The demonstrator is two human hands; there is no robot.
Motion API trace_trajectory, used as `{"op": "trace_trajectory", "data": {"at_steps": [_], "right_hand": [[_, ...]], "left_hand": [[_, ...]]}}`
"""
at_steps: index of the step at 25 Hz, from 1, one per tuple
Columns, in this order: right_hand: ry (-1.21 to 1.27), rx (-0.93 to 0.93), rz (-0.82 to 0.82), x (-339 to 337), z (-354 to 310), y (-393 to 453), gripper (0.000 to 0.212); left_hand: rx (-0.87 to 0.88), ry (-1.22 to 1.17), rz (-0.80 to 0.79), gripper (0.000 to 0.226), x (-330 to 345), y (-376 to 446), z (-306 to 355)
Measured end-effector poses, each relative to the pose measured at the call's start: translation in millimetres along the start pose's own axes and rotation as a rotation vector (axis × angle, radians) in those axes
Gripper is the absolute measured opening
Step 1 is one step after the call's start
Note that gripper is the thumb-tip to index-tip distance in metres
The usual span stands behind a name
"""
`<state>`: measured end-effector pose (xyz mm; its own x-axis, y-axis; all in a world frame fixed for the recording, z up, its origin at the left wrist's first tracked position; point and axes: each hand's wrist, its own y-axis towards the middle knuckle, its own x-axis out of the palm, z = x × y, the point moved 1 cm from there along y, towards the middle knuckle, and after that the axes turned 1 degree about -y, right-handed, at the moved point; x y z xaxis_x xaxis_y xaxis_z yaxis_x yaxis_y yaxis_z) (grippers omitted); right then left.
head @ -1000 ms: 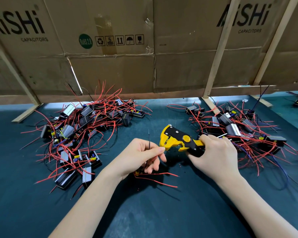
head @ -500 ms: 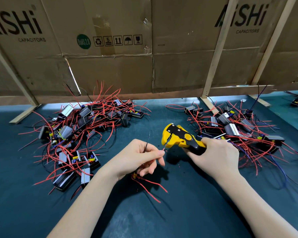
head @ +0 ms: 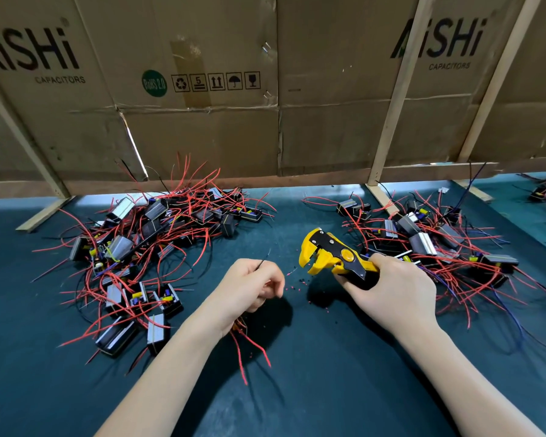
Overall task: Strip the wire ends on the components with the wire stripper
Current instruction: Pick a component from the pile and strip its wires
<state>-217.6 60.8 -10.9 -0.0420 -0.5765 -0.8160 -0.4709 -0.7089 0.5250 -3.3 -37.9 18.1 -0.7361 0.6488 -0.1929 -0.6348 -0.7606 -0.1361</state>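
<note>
Head-worn view, downward, close over table (head: 328, 389)

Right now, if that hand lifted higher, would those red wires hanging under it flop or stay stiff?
Probably springy, not limp: the red wires below the left hand hang in gentle curves. Likely light; those in the left pile arch upward unsupported.

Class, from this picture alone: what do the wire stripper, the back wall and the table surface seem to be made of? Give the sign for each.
Wire stripper: seemingly moulded plastic, glossy yellow, with matt black plates that could be metal.
Back wall: brown corrugated cardboard, shown by creases, tape and printed box symbols, braced by pale wooden battens.
Table surface: a dark teal matt mat, possibly rubber or felt.
</note>
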Motion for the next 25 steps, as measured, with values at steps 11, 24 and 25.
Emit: {"op": "trace_trajectory", "data": {"at_steps": [11,24,25], "right_hand": [[0.024,0.051,-0.055,-3.1,-1.7,0.0,0.058],[0.040,0.057,-0.046,-3.9,-2.6,0.2,0.057],[0.044,0.064,-0.047,-4.2,-2.1,0.2,0.057]], "left_hand": [[0.106,0.014,-0.004,0.022,5.0,-3.1,1.6],[0.079,0.096,0.091,0.033,0.9,1.4,-3.0],[0.040,0.005,0.074,0.028,1.7,3.4,-2.2]]}}
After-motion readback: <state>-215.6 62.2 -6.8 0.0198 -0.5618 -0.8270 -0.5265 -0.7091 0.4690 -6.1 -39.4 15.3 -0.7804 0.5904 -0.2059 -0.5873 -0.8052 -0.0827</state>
